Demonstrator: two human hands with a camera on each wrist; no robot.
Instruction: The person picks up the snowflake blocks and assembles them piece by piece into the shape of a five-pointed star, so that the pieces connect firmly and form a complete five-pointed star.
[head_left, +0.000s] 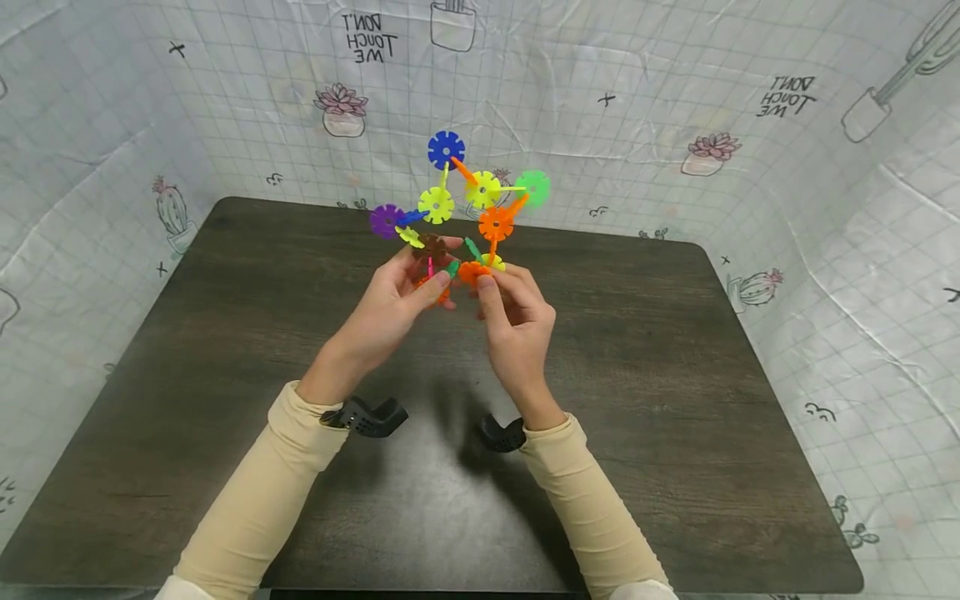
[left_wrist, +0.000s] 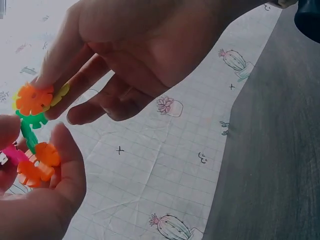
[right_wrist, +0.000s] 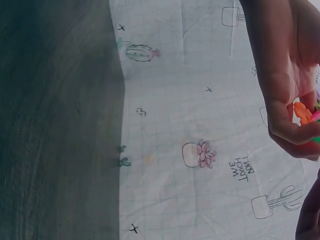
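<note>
A chain of interlocking plastic notched discs hangs between both hands above the table, arching up at the back through a blue disc (head_left: 446, 151), a light green disc (head_left: 533, 188) and a purple disc (head_left: 387, 221). My left hand (head_left: 386, 296) pinches its left end, with a brown disc (head_left: 431, 247), a pink piece and orange discs (left_wrist: 35, 170) at the fingers. An orange disc (head_left: 472, 273) beside a yellow one is pinched by my right hand (head_left: 519, 325). Green discs (left_wrist: 31, 127) lie between the two hands. Fingers partly hide both ends.
The dark wood-grain table (head_left: 645, 350) extends below and around the hands. A pale gridded cloth (head_left: 570, 75) printed with potted plants surrounds its back and sides. Each wrist wears a black device (head_left: 371, 417).
</note>
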